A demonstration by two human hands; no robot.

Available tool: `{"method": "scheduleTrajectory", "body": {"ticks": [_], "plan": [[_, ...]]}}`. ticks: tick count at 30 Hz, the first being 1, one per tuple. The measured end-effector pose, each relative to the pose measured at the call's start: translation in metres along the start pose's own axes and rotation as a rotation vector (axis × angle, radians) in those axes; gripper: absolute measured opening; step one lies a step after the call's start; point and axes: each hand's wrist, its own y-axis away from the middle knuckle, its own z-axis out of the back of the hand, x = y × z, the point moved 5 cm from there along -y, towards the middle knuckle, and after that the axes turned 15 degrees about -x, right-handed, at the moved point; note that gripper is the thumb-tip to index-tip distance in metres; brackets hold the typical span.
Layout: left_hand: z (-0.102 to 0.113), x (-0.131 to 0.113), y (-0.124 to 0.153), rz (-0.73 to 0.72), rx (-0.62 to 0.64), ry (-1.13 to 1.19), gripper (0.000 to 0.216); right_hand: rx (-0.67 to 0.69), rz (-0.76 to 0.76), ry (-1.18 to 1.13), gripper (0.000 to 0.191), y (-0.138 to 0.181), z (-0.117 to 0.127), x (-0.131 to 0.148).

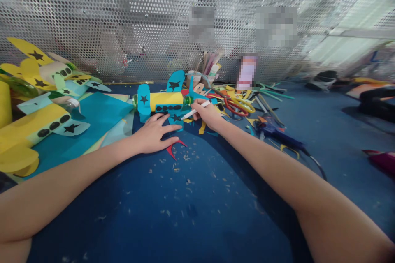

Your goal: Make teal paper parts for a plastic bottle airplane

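A toy plane (165,102) made from a bottle wrapped in yellow paper, with blue wings, black stars and a row of black dots, lies on the blue table (197,209). My left hand (153,133) rests flat just in front of it, fingers stretched out, covering part of a red paper scrap (175,147). My right hand (208,113) pinches a thin white stick (194,111) whose tip points at the plane's front wing.
Finished yellow and blue planes (40,127) and blue paper sheets (101,111) sit at the left. Red-handled scissors (236,107), coloured paper strips, a cup of sticks (194,77) and a blue glue gun (277,131) lie behind my right hand. A perforated metal screen (123,20) backs the table.
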Motion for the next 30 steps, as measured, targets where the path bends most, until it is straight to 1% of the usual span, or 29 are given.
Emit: {"method": "scheduleTrajectory", "body": {"ticks": [8,22,24,28,30], "plan": [[0.0,0.0,0.0,-0.002,-0.007,0.008,0.049,0.0,0.002,0.0,0.023,-0.002,0.0,-0.003],[0.0,0.001,0.0,0.0,0.003,0.001,0.05,0.009,-0.022,-0.001,0.027,-0.001,-0.002,-0.003],[0.001,0.0,-0.001,-0.005,-0.002,0.0,0.049,-0.042,-0.057,-0.06,0.032,-0.005,0.002,-0.004],[0.002,-0.002,0.0,-0.012,-0.015,0.004,0.049,-0.226,-0.2,-0.29,0.048,-0.013,0.016,-0.008],[0.003,-0.002,0.0,-0.012,-0.026,0.005,0.05,-0.269,-0.226,-0.352,0.052,-0.014,0.019,-0.009]]}}
